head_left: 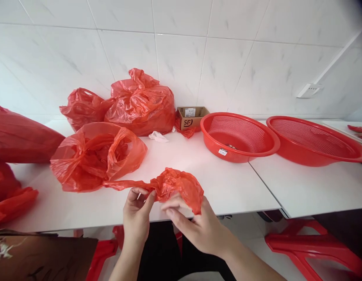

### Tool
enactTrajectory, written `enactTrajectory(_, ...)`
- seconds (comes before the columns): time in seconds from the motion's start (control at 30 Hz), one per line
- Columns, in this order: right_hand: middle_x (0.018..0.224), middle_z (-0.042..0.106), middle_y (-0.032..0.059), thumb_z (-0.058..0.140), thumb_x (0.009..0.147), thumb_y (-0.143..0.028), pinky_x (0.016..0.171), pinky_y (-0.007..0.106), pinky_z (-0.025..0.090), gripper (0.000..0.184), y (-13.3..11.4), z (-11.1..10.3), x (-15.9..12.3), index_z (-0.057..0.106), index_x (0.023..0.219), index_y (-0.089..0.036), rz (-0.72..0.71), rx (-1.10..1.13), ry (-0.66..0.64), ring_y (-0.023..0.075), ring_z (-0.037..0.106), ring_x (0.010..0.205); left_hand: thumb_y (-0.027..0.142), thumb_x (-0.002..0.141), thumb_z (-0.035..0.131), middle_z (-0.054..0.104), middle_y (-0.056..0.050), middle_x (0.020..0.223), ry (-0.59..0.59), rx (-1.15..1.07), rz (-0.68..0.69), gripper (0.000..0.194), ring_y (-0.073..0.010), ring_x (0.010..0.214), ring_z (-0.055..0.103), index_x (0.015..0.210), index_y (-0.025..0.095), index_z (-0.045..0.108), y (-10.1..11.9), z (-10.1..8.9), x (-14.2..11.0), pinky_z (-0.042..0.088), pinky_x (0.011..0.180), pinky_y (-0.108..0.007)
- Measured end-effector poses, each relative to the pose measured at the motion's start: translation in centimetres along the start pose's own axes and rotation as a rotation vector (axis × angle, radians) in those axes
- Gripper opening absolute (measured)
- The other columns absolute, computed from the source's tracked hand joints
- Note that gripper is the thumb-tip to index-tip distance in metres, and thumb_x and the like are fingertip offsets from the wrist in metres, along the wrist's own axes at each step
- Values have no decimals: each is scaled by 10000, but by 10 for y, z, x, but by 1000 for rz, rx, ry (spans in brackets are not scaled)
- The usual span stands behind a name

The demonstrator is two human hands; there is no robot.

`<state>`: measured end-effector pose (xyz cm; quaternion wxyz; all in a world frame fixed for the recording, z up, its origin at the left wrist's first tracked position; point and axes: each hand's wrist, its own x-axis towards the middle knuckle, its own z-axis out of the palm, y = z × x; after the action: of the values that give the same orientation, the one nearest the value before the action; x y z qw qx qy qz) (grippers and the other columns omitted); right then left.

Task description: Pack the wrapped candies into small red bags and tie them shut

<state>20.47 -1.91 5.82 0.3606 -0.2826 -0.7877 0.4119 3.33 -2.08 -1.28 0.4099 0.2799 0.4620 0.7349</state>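
Note:
A crumpled red plastic bag [181,185] is bunched between my two hands just above the table's front edge. My left hand [138,214] pinches its twisted part between thumb and fingertips. At the bag's right side, my right hand [195,224] has its farther fingers tucked behind the plastic, while thumb and forefinger point left toward my left hand. From the bunch, a thin twisted strip [122,184] runs left to a larger open red bag [81,160] with crumpled red plastic inside. Whether the strip is joined to that bag I cannot tell.
Full red bags [142,105] stand along the tiled wall, and more lie at left. Behind are a small cardboard box [190,117] and a white tissue [159,136]. Two red plastic baskets [239,154] sit at right. Below the table are red stools [304,242] and a brown carton [52,257].

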Motion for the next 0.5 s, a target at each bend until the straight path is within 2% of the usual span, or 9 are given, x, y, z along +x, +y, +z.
enactTrajectory(0.07, 961, 654, 59, 446, 956, -223, 825, 292, 501, 181, 9, 8, 5, 620, 986, -185, -40, -141, 101, 164, 611, 901, 136, 671, 759, 582, 60, 737, -22, 36, 40, 296, -93, 731, 557, 704, 203, 472, -4, 5, -3, 480, 738, -208)
enactTrajectory(0.13, 882, 631, 54, 455, 922, -177, 769, 299, 500, 141, 23, 16, 9, 596, 925, -176, -43, -264, 153, 168, 593, 840, 64, 655, 691, 550, 70, 707, -44, 84, 66, 285, -91, 703, 533, 690, 209, 448, -7, 9, -4, 464, 712, -197)
enactTrajectory(0.23, 839, 630, 42, 456, 897, -139, 748, 308, 487, 142, 42, 24, 14, 588, 866, -182, -46, -440, 180, 177, 588, 820, 7, 623, 604, 591, 47, 724, -122, 174, 62, 222, -115, 710, 549, 713, 203, 550, -8, 16, -6, 463, 708, -219)
enactTrajectory(0.3, 936, 654, 57, 452, 890, -123, 769, 324, 483, 185, 50, 24, 17, 618, 941, -186, -38, -575, 192, 198, 606, 885, 0, 617, 573, 664, 2, 867, -163, 216, 56, 285, -158, 861, 602, 816, 188, 652, -10, 21, -7, 471, 818, -258)
enactTrajectory(0.37, 1111, 645, 82, 453, 875, -115, 725, 318, 486, 283, 55, 19, 19, 626, 1084, -197, 8, -691, 190, 208, 627, 905, 10, 624, 575, 690, -28, 990, -170, 230, 46, 359, -193, 987, 611, 912, 186, 695, -12, 25, -9, 456, 902, -291)
enactTrajectory(0.43, 1203, 623, 101, 450, 866, -119, 642, 308, 481, 381, 59, 13, 21, 597, 1207, -205, 98, -769, 141, 205, 649, 848, 38, 645, 609, 700, -31, 994, -162, 214, 18, 341, -200, 985, 621, 932, 195, 704, -16, 26, -10, 467, 893, -302)
enactTrajectory(0.5, 1180, 650, 101, 434, 871, -119, 623, 311, 482, 439, 62, 6, 24, 570, 1278, -208, 181, -792, 42, 212, 663, 832, 87, 670, 664, 704, -29, 967, -153, 173, -20, 278, -186, 932, 629, 921, 199, 709, -17, 25, -10, 486, 842, -289)
